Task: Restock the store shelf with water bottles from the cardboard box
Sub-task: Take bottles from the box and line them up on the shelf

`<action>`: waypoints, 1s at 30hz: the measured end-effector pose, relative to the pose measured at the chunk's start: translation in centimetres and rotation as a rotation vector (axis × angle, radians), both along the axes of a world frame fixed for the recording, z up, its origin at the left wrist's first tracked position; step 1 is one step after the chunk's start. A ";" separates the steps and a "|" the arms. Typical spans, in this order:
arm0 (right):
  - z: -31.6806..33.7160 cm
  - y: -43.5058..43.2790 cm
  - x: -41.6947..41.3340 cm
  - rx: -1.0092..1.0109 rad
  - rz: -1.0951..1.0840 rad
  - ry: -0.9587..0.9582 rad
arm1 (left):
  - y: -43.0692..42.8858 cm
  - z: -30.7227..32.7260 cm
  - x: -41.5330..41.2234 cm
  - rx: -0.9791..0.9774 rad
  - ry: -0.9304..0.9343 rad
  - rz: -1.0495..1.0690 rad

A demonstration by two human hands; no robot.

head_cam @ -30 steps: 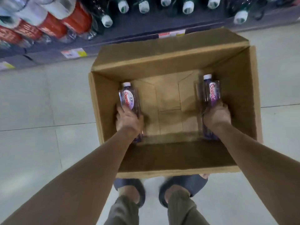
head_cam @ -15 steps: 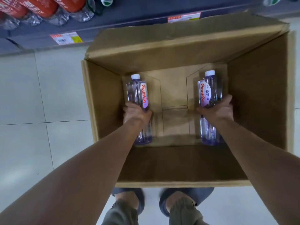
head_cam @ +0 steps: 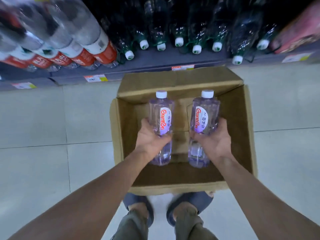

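The left hand [head_cam: 152, 138] is curling around the middle of the left water bottle [head_cam: 161, 118], and the right hand [head_cam: 215, 138] is gripping the right water bottle [head_cam: 205, 116] the same way. Both are hovering over the open cardboard box [head_cam: 118, 135], caps pointing toward the shelf [head_cam: 152, 67]. Green-capped bottles [head_cam: 179, 41] are lining the shelf's front edge just beyond the box.

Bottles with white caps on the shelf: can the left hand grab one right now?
Probably not yet. The left hand grips a water bottle over the cardboard box, so it is busy. The path to the white-capped bottles looks open, though.
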State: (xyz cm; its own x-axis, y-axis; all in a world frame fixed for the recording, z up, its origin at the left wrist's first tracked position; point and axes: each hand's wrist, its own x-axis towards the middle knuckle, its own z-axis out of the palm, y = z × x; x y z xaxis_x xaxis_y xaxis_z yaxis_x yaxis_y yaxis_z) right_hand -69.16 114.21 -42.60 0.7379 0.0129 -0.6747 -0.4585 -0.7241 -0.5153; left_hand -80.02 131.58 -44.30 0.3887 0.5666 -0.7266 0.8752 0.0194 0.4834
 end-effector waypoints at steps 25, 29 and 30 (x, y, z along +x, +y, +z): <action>80.9 12.0 -19.4 0.647 0.366 -0.705 | 12.7 82.6 -24.3 0.508 -0.832 -0.123; 86.1 13.5 -25.6 0.743 0.489 -0.713 | 13.5 87.5 -32.2 0.542 -0.871 0.005; 86.9 13.9 -27.3 0.767 0.519 -0.711 | 13.8 88.5 -34.4 0.545 -0.878 0.042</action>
State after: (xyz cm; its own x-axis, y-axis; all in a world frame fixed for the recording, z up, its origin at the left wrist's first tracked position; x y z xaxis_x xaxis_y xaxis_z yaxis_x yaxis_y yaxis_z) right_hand -96.46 128.13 44.28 0.7325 0.6494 0.2043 0.3693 -0.1270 -0.9206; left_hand -114.41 145.34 44.16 0.6303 0.7591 0.1629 0.2135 -0.3712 0.9037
